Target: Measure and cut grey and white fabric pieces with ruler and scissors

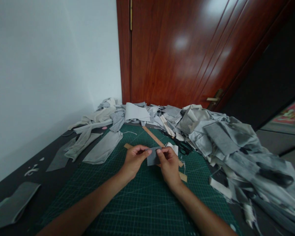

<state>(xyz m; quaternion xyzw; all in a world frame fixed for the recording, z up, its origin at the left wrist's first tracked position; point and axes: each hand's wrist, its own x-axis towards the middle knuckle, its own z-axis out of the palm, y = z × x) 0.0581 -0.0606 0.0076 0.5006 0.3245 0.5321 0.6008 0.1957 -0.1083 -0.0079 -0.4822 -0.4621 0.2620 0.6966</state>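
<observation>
Bare forearms (95, 205) are extended from the bottom edge over a green gridded cutting mat (137, 209), which is laid on a dark tabletop (46, 183). Working area is bounded at left by a pale wall (51, 65) and at the rear by a reddish-brown door (174, 59) fitted with a metal handle (215, 98). Grey and off-white fabric scraps (226, 141) are heaped along the rear and right. A wooden ruler (152, 136) and black-handled scissors (183, 146) are noted beyond the hands.

Small grey piece (153, 158): plain, dark, roughly rectangular, fabric-like. It is held between the hands over the middle of the mat; contact with the mat cannot be determined.

Its upper left corner is pinched by the fingers (143, 155) of the left hand (132, 162), its upper right by those of the right hand (169, 165). Both hands are angled inward; the right fingertips are partly hidden behind the piece.
</observation>
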